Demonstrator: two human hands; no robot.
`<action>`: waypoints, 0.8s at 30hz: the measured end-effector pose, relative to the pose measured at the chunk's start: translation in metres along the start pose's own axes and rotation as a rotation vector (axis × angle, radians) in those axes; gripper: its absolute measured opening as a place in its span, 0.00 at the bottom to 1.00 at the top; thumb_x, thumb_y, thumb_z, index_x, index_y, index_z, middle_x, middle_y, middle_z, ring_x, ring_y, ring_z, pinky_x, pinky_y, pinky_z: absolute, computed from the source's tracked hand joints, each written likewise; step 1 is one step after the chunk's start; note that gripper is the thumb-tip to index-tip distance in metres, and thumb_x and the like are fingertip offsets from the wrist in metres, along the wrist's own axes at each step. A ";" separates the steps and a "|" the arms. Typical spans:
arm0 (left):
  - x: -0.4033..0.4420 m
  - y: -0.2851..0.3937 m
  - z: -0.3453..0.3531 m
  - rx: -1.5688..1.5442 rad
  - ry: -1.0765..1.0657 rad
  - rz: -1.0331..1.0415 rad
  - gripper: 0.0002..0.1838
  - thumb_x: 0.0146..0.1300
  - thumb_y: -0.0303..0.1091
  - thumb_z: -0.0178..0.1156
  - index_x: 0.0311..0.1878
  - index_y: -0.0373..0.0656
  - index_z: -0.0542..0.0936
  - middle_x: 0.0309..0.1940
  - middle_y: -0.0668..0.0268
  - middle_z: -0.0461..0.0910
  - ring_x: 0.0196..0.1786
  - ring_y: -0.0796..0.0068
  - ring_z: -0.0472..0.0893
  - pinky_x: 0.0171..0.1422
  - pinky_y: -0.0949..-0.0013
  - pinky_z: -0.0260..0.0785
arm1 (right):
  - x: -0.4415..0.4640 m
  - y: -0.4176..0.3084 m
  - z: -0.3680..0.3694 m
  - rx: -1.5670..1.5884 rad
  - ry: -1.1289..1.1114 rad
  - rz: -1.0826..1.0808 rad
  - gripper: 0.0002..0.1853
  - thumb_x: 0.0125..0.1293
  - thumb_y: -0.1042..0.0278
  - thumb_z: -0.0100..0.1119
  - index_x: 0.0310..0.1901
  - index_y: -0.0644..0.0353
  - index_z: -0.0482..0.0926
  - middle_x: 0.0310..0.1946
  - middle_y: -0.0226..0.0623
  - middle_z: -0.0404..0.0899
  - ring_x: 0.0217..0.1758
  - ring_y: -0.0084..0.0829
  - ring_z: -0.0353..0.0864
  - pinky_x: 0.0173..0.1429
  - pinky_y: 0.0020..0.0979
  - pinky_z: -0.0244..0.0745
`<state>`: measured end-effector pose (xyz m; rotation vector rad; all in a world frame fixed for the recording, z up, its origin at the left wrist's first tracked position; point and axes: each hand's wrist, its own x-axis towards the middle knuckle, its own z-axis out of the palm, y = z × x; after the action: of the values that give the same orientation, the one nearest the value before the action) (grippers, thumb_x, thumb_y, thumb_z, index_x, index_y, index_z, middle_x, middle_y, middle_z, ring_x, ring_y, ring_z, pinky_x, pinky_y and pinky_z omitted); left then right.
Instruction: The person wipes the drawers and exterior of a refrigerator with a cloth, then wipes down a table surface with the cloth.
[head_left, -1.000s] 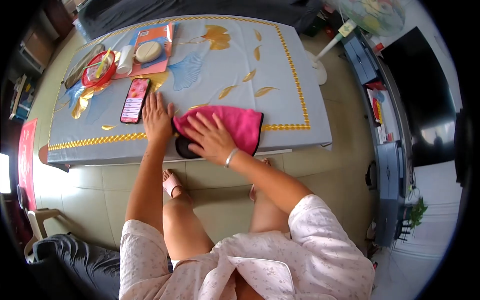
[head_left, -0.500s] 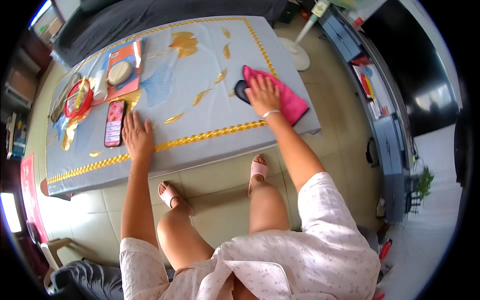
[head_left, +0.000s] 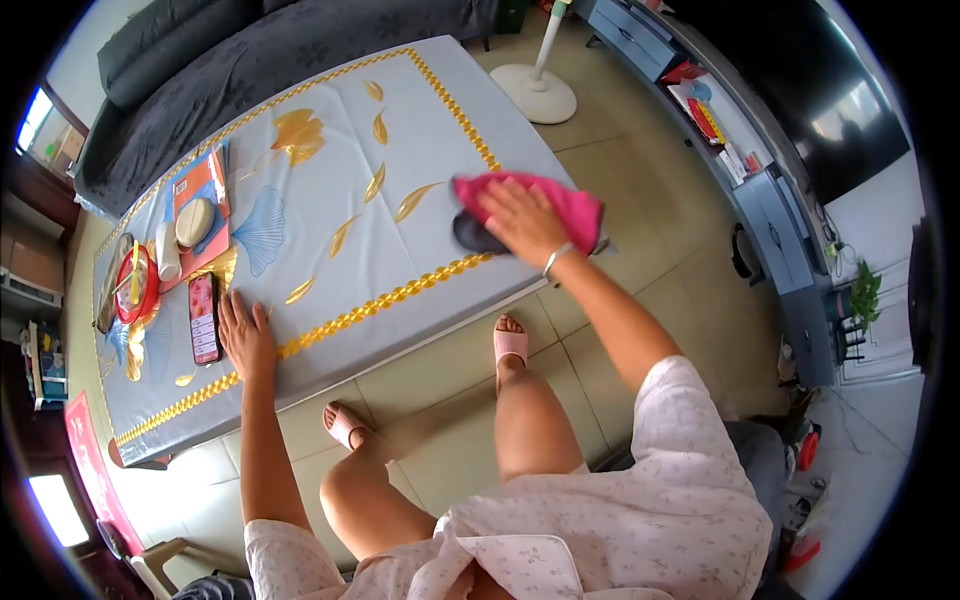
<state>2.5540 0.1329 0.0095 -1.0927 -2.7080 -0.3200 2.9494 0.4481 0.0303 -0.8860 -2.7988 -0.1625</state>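
My left hand (head_left: 246, 338) lies flat on the grey patterned tablecloth (head_left: 340, 130), just right of a phone (head_left: 204, 325) with a lit screen. Its fingers are spread and nothing is in it. At the table's right end my right hand (head_left: 523, 222), with a bracelet at the wrist, presses flat on a pink cloth (head_left: 575, 213) with dark edging. A dark part of the cloth shows at its left, blurred. The fingers lie stretched over the cloth, not wrapped round it.
Left on the table are a red basket (head_left: 137, 284), a white cylinder (head_left: 167, 250), a round cream case (head_left: 194, 222) and flat booklets (head_left: 217, 185). Beyond stand a dark sofa (head_left: 240, 70) and a fan base (head_left: 533, 93). A cabinet (head_left: 780, 240) is at the right.
My right hand and the pink cloth have moved from the table's front middle to its right end. My left hand stays beside the phone. The view has turned.
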 end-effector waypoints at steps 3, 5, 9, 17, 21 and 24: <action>0.000 0.003 0.001 0.024 -0.007 -0.010 0.32 0.76 0.50 0.44 0.75 0.40 0.63 0.76 0.52 0.60 0.79 0.55 0.56 0.81 0.54 0.46 | 0.044 0.056 0.020 0.082 -0.037 0.363 0.28 0.78 0.43 0.35 0.74 0.39 0.63 0.79 0.29 0.55 0.82 0.37 0.50 0.81 0.53 0.42; 0.000 0.002 -0.001 0.042 -0.017 -0.025 0.32 0.76 0.49 0.44 0.75 0.40 0.62 0.76 0.52 0.60 0.79 0.55 0.56 0.81 0.54 0.46 | 0.076 0.059 0.030 0.084 -0.019 0.449 0.29 0.77 0.43 0.34 0.75 0.39 0.62 0.79 0.29 0.55 0.82 0.38 0.49 0.81 0.53 0.41; 0.000 0.004 0.000 0.010 -0.005 -0.023 0.31 0.76 0.49 0.45 0.75 0.41 0.63 0.76 0.53 0.60 0.79 0.55 0.56 0.80 0.53 0.47 | 0.125 0.002 0.041 0.074 -0.019 0.321 0.29 0.77 0.44 0.34 0.75 0.44 0.62 0.78 0.34 0.56 0.82 0.44 0.50 0.80 0.56 0.43; -0.009 0.014 -0.016 -0.135 0.163 0.135 0.25 0.72 0.37 0.52 0.70 0.40 0.69 0.75 0.52 0.61 0.77 0.51 0.59 0.79 0.52 0.50 | 0.067 -0.199 0.015 0.286 0.074 -0.319 0.25 0.76 0.49 0.41 0.70 0.47 0.70 0.73 0.37 0.65 0.77 0.43 0.57 0.79 0.54 0.46; -0.037 0.065 -0.039 -0.549 0.062 0.487 0.22 0.68 0.31 0.57 0.65 0.41 0.74 0.70 0.53 0.67 0.73 0.51 0.66 0.78 0.51 0.52 | 0.027 -0.200 -0.003 0.624 0.093 -0.383 0.24 0.74 0.52 0.49 0.68 0.47 0.72 0.72 0.37 0.66 0.76 0.45 0.59 0.79 0.54 0.47; -0.058 0.112 -0.056 -0.345 -0.127 0.731 0.23 0.71 0.38 0.55 0.66 0.42 0.74 0.70 0.57 0.68 0.75 0.56 0.64 0.79 0.49 0.51 | 0.008 -0.163 -0.022 0.357 0.004 -0.274 0.24 0.73 0.51 0.51 0.69 0.45 0.72 0.73 0.36 0.65 0.77 0.44 0.58 0.78 0.56 0.49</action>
<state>2.6799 0.1580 0.0614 -2.1469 -2.1746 -0.6053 2.8516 0.3162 0.0464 -0.4189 -2.8037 0.2873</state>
